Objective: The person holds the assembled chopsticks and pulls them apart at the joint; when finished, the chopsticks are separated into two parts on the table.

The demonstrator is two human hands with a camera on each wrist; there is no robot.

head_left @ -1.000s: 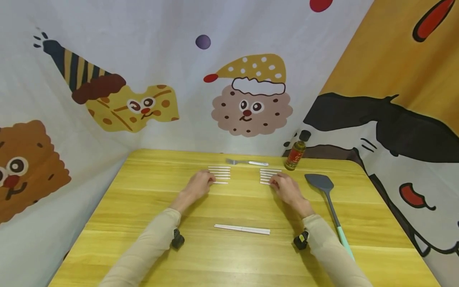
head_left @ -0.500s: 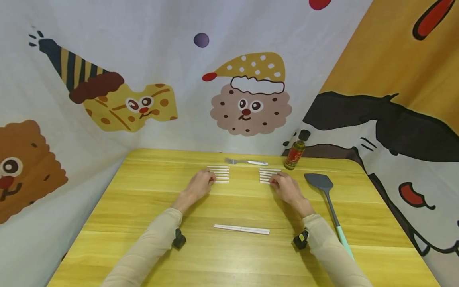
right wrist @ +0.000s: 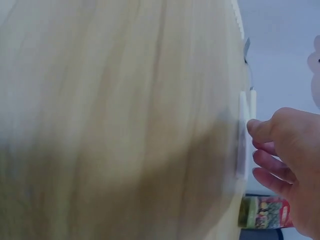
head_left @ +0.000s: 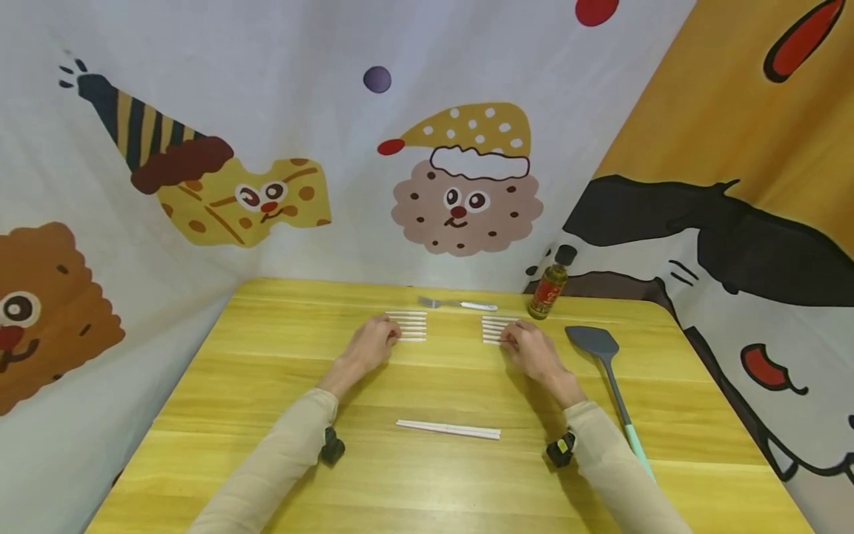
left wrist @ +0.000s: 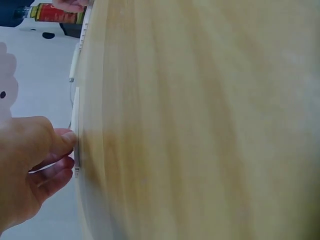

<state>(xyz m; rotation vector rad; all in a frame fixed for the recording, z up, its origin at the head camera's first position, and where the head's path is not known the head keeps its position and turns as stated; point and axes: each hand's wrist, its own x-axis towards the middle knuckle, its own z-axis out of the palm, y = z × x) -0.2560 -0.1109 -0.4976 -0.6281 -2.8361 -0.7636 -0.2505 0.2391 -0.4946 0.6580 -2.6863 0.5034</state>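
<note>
Two stacks of short, thin white sticks lie in parallel rows, a left row (head_left: 415, 326) and a right row (head_left: 494, 324). My left hand (head_left: 375, 343) is at the left row's outer end, thumb and fingertips pinching the nearest white stick (left wrist: 76, 115) against the tabletop. At the right row's outer end my right hand (head_left: 534, 348) has its thumb on the nearest white stick (right wrist: 243, 107), fingers curled beside it. The fingers hide the outer ends of several sticks in the head view.
A fork (head_left: 457, 303) lies behind the rows, with a red-labelled bottle (head_left: 547, 291) upright at its right. A grey spatula (head_left: 608, 363) with a mint handle lies beside my right arm. Two long white sticks (head_left: 448, 429) lie together between my forearms on the wooden table (head_left: 427, 489).
The nearest stick of the left row has shifted slightly and now lines up with the others. Both hands stay almost in the same place.
</note>
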